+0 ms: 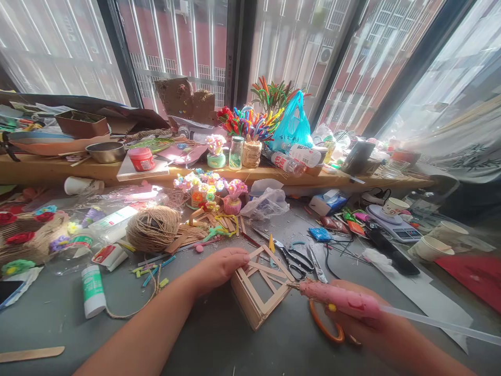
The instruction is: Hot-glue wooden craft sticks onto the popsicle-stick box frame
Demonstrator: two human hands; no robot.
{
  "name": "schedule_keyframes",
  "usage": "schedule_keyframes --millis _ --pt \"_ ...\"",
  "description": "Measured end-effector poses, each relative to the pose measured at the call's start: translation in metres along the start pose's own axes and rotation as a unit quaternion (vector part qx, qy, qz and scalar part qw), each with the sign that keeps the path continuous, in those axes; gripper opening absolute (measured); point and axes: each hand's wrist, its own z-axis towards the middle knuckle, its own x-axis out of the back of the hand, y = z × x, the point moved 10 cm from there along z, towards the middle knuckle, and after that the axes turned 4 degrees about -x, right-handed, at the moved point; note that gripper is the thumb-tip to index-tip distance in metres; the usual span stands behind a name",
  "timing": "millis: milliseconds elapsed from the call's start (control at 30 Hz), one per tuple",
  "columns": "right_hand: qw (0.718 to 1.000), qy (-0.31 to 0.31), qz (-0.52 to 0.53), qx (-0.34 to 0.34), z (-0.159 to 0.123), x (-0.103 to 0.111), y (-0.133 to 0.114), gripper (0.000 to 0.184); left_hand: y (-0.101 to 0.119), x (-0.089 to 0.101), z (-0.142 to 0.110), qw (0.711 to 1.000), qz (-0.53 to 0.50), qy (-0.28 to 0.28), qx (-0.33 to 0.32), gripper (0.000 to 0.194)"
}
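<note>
Twine ball (pixel 152 228): left of stick frame (pixel 274 303) | glue stick (pixel 94 292): before-left of ball | scale (pixel 403 232): right of frame

One head-worn camera carries it all here, peering forward and down over the grey counter (pixel 203 342), and the wooden stick box (pixel 261 297) sits below the centre of its view. It's close in, too: the left forearm (pixel 152 321) and right forearm (pixel 418 339) come up from the near side of the box, one on each flank, so we're watching from the worker's own head height. And what a wide sweep! Past the box it takes in the timber ledge (pixel 176 176), then farther beyond the box the window panes (pixel 176 31), their outer dark posts (pixel 121 49) leaning away from it at the top.
</note>
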Motion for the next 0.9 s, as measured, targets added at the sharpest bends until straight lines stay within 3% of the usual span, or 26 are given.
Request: schedule_keyframes --millis 133,300,367,500,567,700,767,900 --pt "1.0 -0.02 -0.003 0.002 -0.001 -0.002 0.001 0.04 -0.001 0.0 0.0 1.0 0.002 0.002 -0.005 0.037" --pt "0.998 -0.008 0.058 -0.034 -0.005 0.002 0.01 0.038 -0.003 0.001 0.0 1.0 0.004 0.001 -0.005 0.036" --pt "0.993 0.023 0.102 -0.052 -0.007 0.008 0.013 0.038 -0.004 0.001 0.001 1.0 0.003 0.0 -0.005 0.035" --pt "0.961 0.117 0.227 -0.109 -0.008 0.017 0.022 0.061 -0.004 0.0 0.001 1.0 0.0 0.0 -0.005 0.036" --pt "0.941 0.121 0.288 -0.133 -0.003 0.011 0.024 0.068 -0.004 0.0 0.0 1.0 0.001 0.0 -0.003 0.037" --pt "0.901 0.09 0.388 -0.17 0.019 -0.01 0.024 0.057 -0.004 0.0 0.0 1.0 0.007 -0.004 0.003 0.039" --pt "0.903 0.085 0.381 -0.181 0.032 -0.012 0.026 0.049 -0.004 0.0 0.0 1.0 0.009 -0.006 0.005 0.04" --pt "0.943 0.118 0.233 -0.205 0.047 0.005 0.043 0.043 -0.004 0.001 0.0 1.0 0.005 -0.004 0.006 0.04"
